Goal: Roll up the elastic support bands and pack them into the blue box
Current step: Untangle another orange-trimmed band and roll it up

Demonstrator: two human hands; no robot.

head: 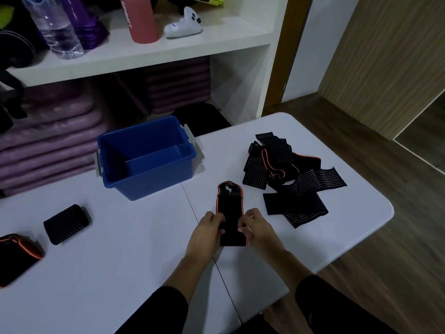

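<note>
Right now our left hand and right hand each keep a narrow grip, pinching the near end of the orange-edged band. The rest of it lies flat on the tabletop, just right of the blue box, which looks empty. We judge the risk to be springy elastic: a slack or crooked first turn could let the roll skew sideways or unwind. Two rolled bands sit at left, not yet boxed, and the loose heap waits at right.

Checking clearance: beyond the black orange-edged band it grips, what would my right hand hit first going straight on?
The right hand points up-left; it would likely meet the blue plastic box, though depth is unclear.
</note>
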